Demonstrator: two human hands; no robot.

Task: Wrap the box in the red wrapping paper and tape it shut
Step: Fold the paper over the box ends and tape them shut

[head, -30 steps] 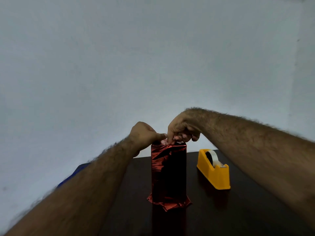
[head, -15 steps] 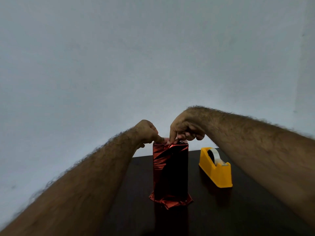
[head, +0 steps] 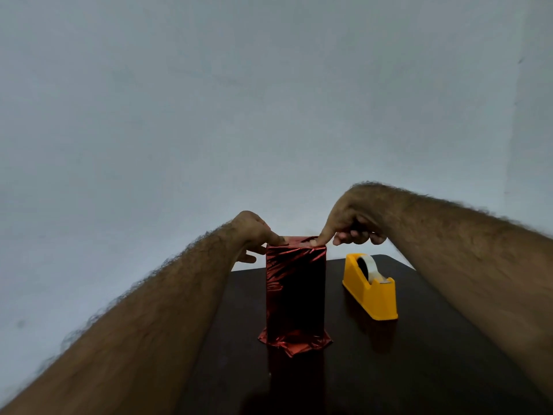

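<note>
Tall upright box in shiny red foil wrapping paper [head: 294,292]: sides covered. Left hand [head: 254,232] and right hand [head: 347,223] each press one fingertip on the top folds, gripping nothing. Bottom flare and taping from yellow plastic tape dispenser [head: 371,287] appear outstanding.

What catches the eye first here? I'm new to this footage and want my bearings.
A tall box in shiny red wrapping paper stands upright mid-table, its paper flaring out at the base. The left hand and right hand each press a fingertip on its top. A yellow tape dispenser sits to its right.
</note>
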